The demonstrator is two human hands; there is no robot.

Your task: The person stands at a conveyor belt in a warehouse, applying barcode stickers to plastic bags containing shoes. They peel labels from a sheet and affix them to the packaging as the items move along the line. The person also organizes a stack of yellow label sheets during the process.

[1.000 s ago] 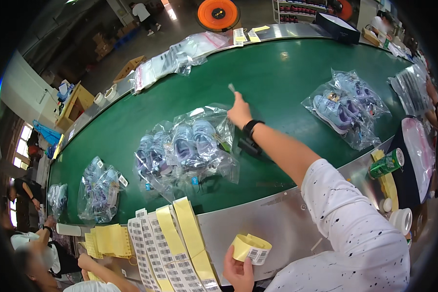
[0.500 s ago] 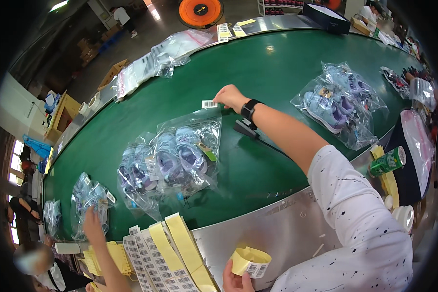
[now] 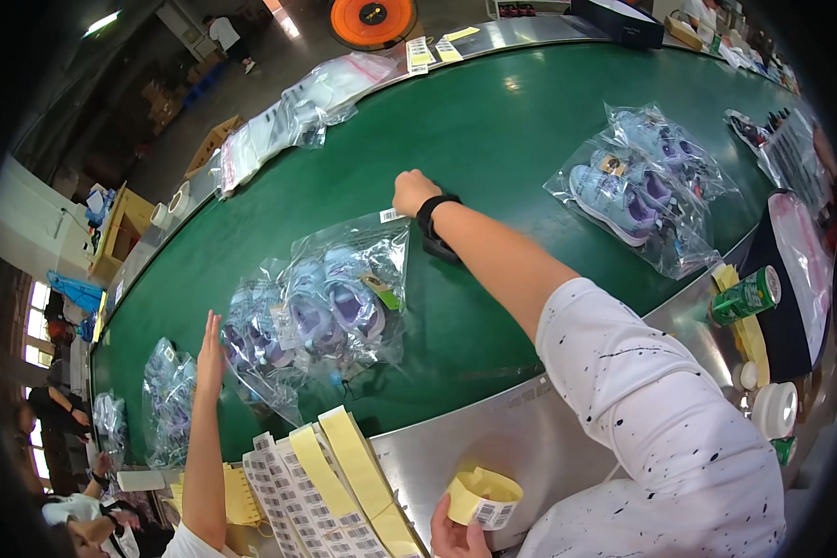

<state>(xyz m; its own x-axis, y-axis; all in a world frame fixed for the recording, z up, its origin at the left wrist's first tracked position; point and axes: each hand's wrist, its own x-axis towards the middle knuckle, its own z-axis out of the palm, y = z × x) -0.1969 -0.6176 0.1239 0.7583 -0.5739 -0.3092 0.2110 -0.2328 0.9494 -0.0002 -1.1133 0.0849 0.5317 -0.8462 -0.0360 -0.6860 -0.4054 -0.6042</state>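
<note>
My left hand (image 3: 456, 535) is closed round a curled yellow strip of white barcode labels (image 3: 484, 498) at the lower edge. With my right arm stretched over the green belt, my right hand (image 3: 415, 192) has its fingers curled at the upper right corner of a clear plastic bag (image 3: 395, 249). A white barcode label (image 3: 391, 215) shows at that corner, touching the hand; its fingertips are hidden. Inside the bag lies a pair of light blue shoes (image 3: 330, 307) with a green tag. Another bagged pair (image 3: 253, 325) lies against it on the left.
A co-worker's hand (image 3: 211, 358) reaches in beside the left bag. More bagged shoes (image 3: 623, 191) lie at the right, others (image 3: 167, 400) at far left. Label sheets (image 3: 312, 502) cover the near metal edge (image 3: 511, 428). A green can (image 3: 746, 296) stands at right.
My right hand has moved slightly left, down onto the bag's corner with the label, its fingers more curled. The co-worker's hand has risen toward the left bag. My left hand holds still.
</note>
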